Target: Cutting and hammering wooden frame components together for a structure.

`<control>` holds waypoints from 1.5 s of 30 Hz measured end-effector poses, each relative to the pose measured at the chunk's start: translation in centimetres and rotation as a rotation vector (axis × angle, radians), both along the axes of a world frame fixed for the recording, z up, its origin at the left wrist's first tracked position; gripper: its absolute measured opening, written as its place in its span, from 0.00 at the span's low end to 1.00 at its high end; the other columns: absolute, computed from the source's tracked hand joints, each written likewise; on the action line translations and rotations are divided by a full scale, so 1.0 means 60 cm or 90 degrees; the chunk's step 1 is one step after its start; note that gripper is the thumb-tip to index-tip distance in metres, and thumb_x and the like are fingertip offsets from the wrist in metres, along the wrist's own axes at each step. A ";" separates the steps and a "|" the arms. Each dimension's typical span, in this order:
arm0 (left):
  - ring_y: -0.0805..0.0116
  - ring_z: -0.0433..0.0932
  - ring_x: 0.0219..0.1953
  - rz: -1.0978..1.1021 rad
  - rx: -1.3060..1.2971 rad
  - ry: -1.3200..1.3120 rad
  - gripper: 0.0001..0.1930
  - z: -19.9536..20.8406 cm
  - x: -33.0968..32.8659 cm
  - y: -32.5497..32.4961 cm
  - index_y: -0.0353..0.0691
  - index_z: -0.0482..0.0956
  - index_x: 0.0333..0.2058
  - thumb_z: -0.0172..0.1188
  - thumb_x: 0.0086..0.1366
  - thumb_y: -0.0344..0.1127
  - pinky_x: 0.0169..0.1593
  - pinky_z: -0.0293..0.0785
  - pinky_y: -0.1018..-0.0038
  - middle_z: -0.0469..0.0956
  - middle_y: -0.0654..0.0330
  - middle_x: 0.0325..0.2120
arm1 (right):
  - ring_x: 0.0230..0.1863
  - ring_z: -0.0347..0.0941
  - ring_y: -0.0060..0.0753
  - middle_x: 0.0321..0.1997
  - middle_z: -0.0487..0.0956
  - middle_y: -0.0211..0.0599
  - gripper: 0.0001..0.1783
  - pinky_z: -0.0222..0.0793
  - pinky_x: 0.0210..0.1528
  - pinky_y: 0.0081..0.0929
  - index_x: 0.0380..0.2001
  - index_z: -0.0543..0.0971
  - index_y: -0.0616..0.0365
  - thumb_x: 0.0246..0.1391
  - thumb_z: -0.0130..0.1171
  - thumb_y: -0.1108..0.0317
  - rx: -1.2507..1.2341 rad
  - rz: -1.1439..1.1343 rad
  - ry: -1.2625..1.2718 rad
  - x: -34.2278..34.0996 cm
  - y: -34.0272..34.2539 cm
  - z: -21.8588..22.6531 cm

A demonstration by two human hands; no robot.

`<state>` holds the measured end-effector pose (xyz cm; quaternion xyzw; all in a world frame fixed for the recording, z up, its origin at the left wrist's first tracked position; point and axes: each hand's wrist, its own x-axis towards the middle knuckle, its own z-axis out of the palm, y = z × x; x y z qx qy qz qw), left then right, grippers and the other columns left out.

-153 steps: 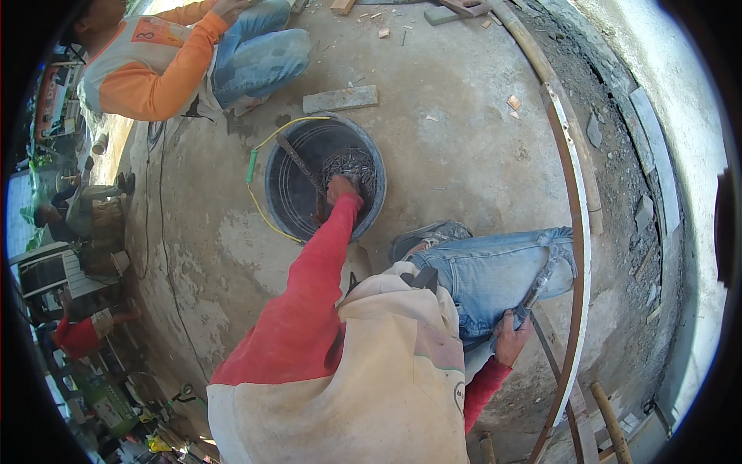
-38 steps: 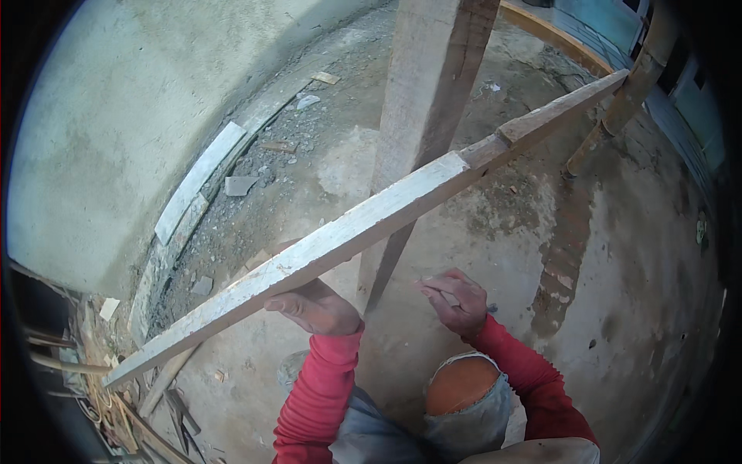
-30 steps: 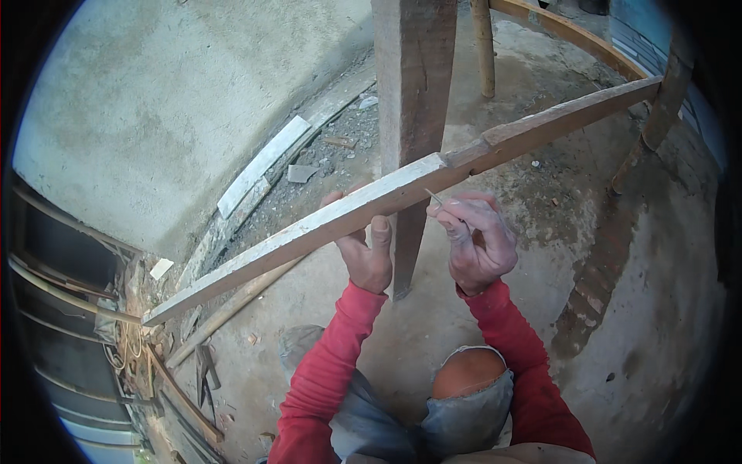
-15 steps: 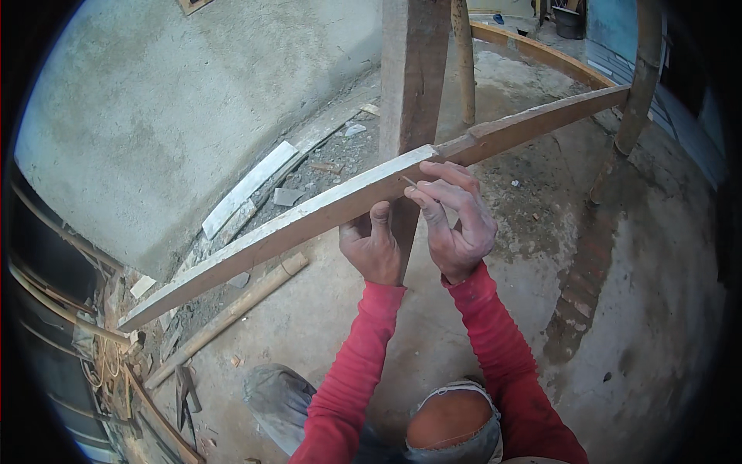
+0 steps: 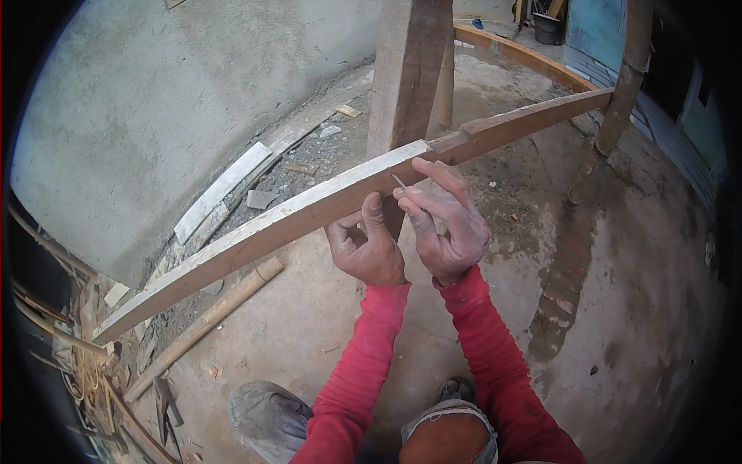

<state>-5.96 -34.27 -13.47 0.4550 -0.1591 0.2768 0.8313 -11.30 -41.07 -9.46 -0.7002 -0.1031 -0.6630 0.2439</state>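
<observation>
My left hand point(image 5: 372, 254) grips a long brown wooden beam point(image 5: 286, 225). My right hand point(image 5: 454, 238) pinches a thin grey nail point(image 5: 398, 182).

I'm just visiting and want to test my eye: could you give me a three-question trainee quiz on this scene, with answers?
1. Multiple choice: what colour are the person's sleeves? A blue; B red; C white.
2. True or false: the right hand pinches a thin nail-like piece.
3. Fill in: the left hand holds the ____ that crosses in front of the upright post.

Key: 1 B; 2 true; 3 wooden beam.
</observation>
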 end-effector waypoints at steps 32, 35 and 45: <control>0.69 0.82 0.37 0.023 0.078 -0.256 0.08 0.061 0.006 -0.029 0.29 0.79 0.41 0.60 0.62 0.19 0.48 0.82 0.76 0.82 0.52 0.35 | 0.51 0.70 0.58 0.44 0.75 0.54 0.29 0.70 0.49 0.47 0.44 0.70 0.60 0.51 0.64 0.47 0.396 -0.395 1.091 -0.435 0.026 -0.483; 0.68 0.82 0.40 -0.023 0.074 -0.137 0.08 0.070 -0.013 -0.017 0.30 0.80 0.40 0.59 0.62 0.17 0.50 0.81 0.74 0.82 0.52 0.37 | 0.48 0.72 0.59 0.44 0.75 0.54 0.26 0.70 0.47 0.51 0.45 0.69 0.60 0.55 0.61 0.51 0.316 -0.495 0.990 -0.470 0.079 -0.550; 0.69 0.80 0.43 -0.081 0.071 -0.146 0.08 0.054 -0.007 0.007 0.28 0.79 0.40 0.57 0.63 0.16 0.53 0.79 0.74 0.81 0.52 0.40 | 0.19 0.73 0.48 0.18 0.72 0.43 0.14 0.67 0.24 0.34 0.36 0.71 0.63 0.61 0.55 0.61 0.453 0.047 0.541 -0.285 0.057 -0.218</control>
